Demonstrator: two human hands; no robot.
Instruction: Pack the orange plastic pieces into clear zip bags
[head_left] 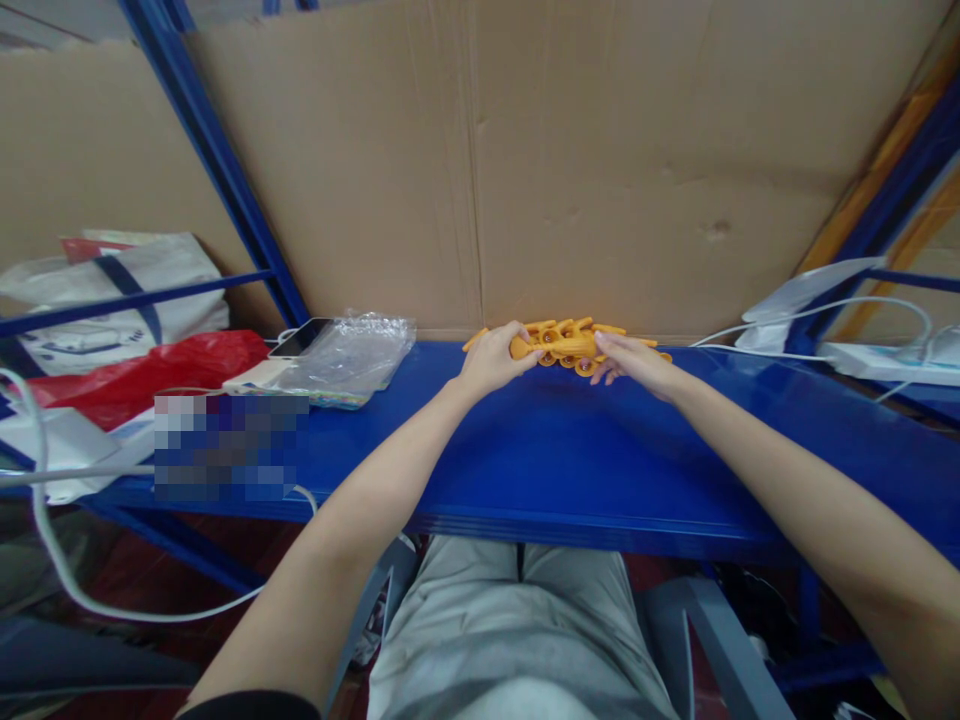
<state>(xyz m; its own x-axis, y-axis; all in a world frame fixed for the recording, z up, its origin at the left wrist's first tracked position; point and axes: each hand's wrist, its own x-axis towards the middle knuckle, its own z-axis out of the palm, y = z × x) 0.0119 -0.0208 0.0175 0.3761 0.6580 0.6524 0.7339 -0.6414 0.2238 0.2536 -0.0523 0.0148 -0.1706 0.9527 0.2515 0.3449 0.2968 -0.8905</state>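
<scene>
A row of orange plastic clips (570,343) lies on the blue shelf (540,450) against the cardboard back wall. My left hand (491,358) grips the row's left end with fingers curled over it. At the right end, my right hand (634,360) holds the row with the fingers pressed against the clips. Both arms reach forward over the shelf from the near edge.
A clear plastic bag (352,352) and a phone (301,337) lie left of the clips. Further left are a red bag (142,372) and a white tote (112,290). White cables and a power strip (885,358) sit at the right. Blue rack posts stand at both sides.
</scene>
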